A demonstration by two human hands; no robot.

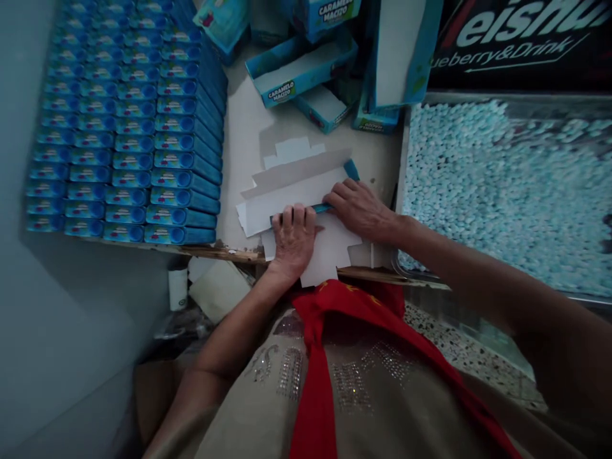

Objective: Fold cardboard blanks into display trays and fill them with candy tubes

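A partly folded cardboard box (pixel 301 191), white inside with blue outer edges, lies at the middle of the table. My left hand (pixel 294 239) grips its near wall, fingers bent over the edge and pressed together. Further right, my right hand (pixel 358 207) has its fingers closed on the same box near its right end, beside a raised blue corner. Under the box and towards my body lies a flat white cardboard blank (pixel 325 255); another white flap (pixel 292 150) shows beyond the box's far side. The fingertips of both hands are partly hidden.
Blue cartons (pixel 186 143) stand in tall stacks at the left. Open blue display boxes (pixel 301 67) lie in a heap at the back. A metal tray (pixel 405 146) of pale blue candies is at the right, below a black printed panel (pixel 521 44). The table edge (pixel 239 255) is near my body.
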